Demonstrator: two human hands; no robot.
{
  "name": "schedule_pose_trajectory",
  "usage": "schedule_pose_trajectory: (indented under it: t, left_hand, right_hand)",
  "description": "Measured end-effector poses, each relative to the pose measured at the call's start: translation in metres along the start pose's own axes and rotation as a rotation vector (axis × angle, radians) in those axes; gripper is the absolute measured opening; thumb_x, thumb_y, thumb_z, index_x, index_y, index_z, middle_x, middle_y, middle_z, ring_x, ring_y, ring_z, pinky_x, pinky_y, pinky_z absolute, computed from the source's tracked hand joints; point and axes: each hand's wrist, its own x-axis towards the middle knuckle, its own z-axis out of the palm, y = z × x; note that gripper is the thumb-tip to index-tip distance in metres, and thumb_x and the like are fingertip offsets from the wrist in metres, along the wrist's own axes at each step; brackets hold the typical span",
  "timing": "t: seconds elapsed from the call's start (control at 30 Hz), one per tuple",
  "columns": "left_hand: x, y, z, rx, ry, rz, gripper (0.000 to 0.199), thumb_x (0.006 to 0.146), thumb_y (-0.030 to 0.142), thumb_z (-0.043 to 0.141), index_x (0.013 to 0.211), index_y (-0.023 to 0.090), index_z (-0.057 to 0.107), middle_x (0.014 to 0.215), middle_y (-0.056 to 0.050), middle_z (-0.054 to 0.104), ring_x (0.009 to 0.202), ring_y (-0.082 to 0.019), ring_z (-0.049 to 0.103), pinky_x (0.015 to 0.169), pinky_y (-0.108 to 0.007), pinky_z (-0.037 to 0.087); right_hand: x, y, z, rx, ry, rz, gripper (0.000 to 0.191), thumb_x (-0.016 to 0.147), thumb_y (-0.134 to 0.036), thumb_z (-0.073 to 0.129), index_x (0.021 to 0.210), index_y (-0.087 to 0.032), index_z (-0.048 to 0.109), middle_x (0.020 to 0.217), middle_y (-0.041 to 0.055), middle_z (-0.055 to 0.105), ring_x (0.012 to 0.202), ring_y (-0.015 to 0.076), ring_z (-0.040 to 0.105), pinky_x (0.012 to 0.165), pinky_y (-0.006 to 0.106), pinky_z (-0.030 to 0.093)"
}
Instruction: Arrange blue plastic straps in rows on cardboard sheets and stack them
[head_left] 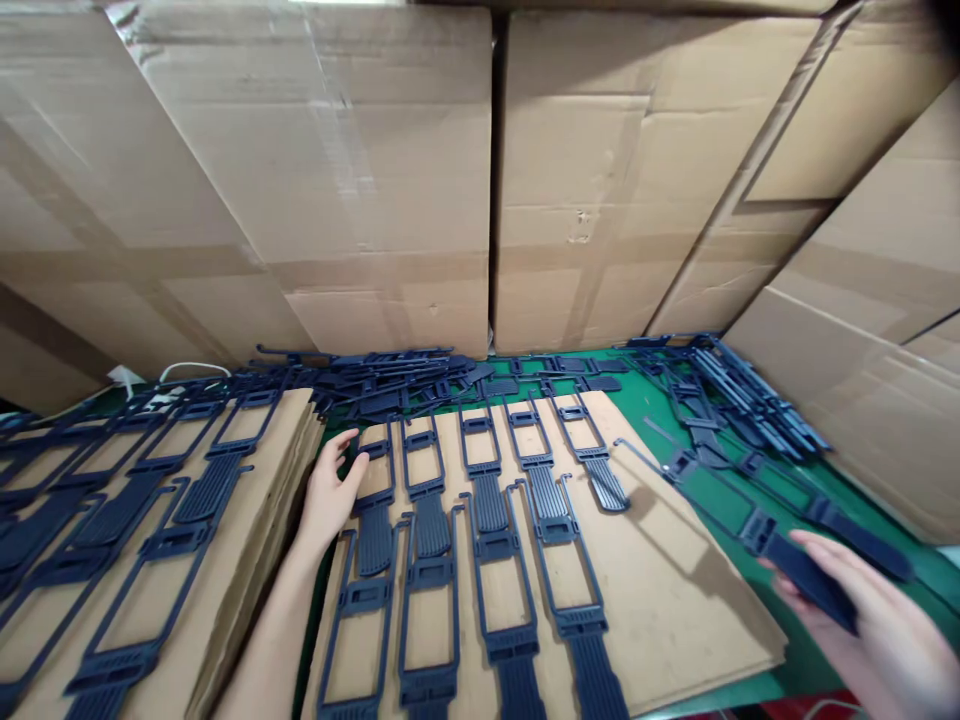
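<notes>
My right hand (881,620) grips a dark blue plastic piece by its broad paddle end (810,575). Its open rectangular frame with a hooked tip points up and left over the cardboard's right edge. At the far left corner of the cardboard sheet (675,620), my left hand (334,490) rests beside a similar piece (375,540), thumb and forefinger apart at its frame. Several more such pieces lie in two rows on this sheet, with ribbed paddles toward me. The far row's rightmost piece (607,485) lies near the bare right part.
On the left, a cardboard stack (247,560) bears more of these blue pieces. A tangled pile (375,385) lies at the back of the green table (645,410), another bundle (757,395) at the back right. Large cardboard boxes (397,180) wall off the rear and right.
</notes>
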Motion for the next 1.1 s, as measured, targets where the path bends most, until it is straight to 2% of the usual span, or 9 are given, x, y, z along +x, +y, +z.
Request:
schedule_pose_trajectory:
  t: [0.17,0.37,0.53,0.63,0.77,0.87,1.0,1.1]
  left_hand:
    - [0.0,0.0,0.004,0.028,0.014,0.072,0.047,0.078,0.041,0.054,0.119,0.018,0.053,0.125,-0.012,0.055,0.122,-0.027,0.049,0.105,-0.046,0.037]
    - [0.0,0.004,0.004,0.024,0.019,0.194,0.037,0.082,0.036,0.052,0.115,0.021,0.055,0.127,-0.01,0.055,0.122,-0.025,0.049,0.103,-0.041,0.038]
    - [-0.001,0.013,-0.002,0.058,0.076,0.264,0.031,0.083,0.032,0.051,0.11,0.019,0.058,0.123,-0.01,0.057,0.119,-0.024,0.051,0.105,-0.041,0.036]
    - [-0.003,0.021,-0.005,0.091,0.108,0.305,0.028,0.083,0.03,0.05,0.106,0.018,0.06,0.12,-0.011,0.058,0.118,-0.024,0.052,0.105,-0.04,0.036]
    - [-0.006,0.031,-0.006,0.123,0.108,0.348,0.026,0.084,0.03,0.048,0.104,0.018,0.06,0.119,-0.011,0.057,0.117,-0.024,0.051,0.105,-0.04,0.036]
    - [-0.007,0.036,-0.006,0.133,0.113,0.341,0.025,0.084,0.03,0.048,0.104,0.02,0.06,0.12,-0.009,0.056,0.118,-0.023,0.051,0.106,-0.039,0.035]
    - [-0.008,0.038,-0.007,0.141,0.131,0.336,0.025,0.084,0.03,0.049,0.104,0.021,0.06,0.121,-0.008,0.054,0.119,-0.024,0.05,0.106,-0.039,0.035]
    - [-0.009,0.038,-0.008,0.152,0.133,0.333,0.025,0.084,0.03,0.05,0.105,0.021,0.06,0.121,-0.009,0.054,0.119,-0.024,0.05,0.106,-0.039,0.035]
  right_hand:
    - [-0.031,-0.013,0.02,0.341,-0.028,0.289,0.039,0.048,-0.043,0.082,0.077,-0.022,0.068,0.088,0.0018,0.067,0.072,0.0158,0.062,0.062,0.019,0.055]
    - [-0.052,-0.026,0.023,0.298,-0.111,0.257,0.041,0.051,-0.046,0.082,0.082,-0.021,0.069,0.09,0.0003,0.068,0.075,0.0144,0.061,0.062,0.015,0.052]
    - [-0.066,-0.026,0.023,0.181,-0.176,0.12,0.039,0.062,-0.051,0.074,0.087,-0.02,0.07,0.092,0.0048,0.07,0.08,0.0201,0.065,0.063,0.02,0.053]
    - [-0.077,-0.02,0.022,-0.002,-0.247,0.002,0.043,0.068,-0.055,0.067,0.093,-0.02,0.07,0.103,0.0067,0.07,0.094,0.0249,0.065,0.072,0.024,0.054]
    - [-0.091,-0.007,0.023,-0.193,-0.388,-0.161,0.047,0.07,-0.055,0.064,0.102,-0.021,0.068,0.11,0.0075,0.068,0.103,0.0259,0.063,0.082,0.03,0.054]
    - [-0.1,-0.001,0.024,-0.418,-0.363,-0.335,0.047,0.076,-0.052,0.061,0.111,-0.021,0.063,0.114,0.0089,0.066,0.103,0.0258,0.062,0.085,0.036,0.052]
    - [-0.107,0.002,0.027,-0.648,-0.306,-0.538,0.039,0.084,-0.045,0.054,0.116,-0.023,0.059,0.119,0.0093,0.06,0.104,0.0248,0.06,0.085,0.037,0.05]
    - [-0.109,0.007,0.03,-0.76,-0.244,-0.636,0.035,0.085,-0.043,0.053,0.114,-0.023,0.059,0.111,0.0088,0.062,0.101,0.0263,0.059,0.083,0.041,0.048]
